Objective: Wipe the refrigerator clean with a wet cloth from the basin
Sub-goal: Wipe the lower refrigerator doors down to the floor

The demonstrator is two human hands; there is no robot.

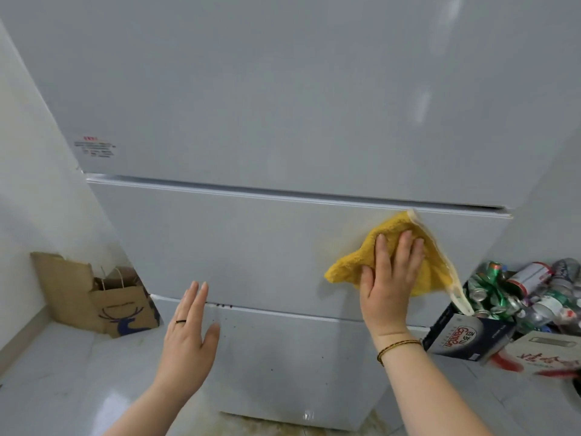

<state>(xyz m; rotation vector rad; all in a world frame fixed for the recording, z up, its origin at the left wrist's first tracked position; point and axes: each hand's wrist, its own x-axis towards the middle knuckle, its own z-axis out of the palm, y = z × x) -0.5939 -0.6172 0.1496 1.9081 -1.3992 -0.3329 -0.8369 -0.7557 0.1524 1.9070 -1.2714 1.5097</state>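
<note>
Head view: right hand (388, 278) flat, fingers spread, pressing the yellow cloth (399, 256) near the fridge (251, 240) middle drawer's top right corner, left hand (188, 328) open, empty — keep pressure even, overlap strokes toward the specks (221, 306) at its bottom edge.

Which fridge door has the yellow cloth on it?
The middle door. The right hand presses the yellow cloth flat against it, unlike the bare top door and bottom door.

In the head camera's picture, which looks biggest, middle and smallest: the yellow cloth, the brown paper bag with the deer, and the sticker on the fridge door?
As they look in this view:
1. yellow cloth, partly hidden by the right hand
2. paper bag, farther from the camera, so its true size may differ
3. sticker, clearly smallest
</note>
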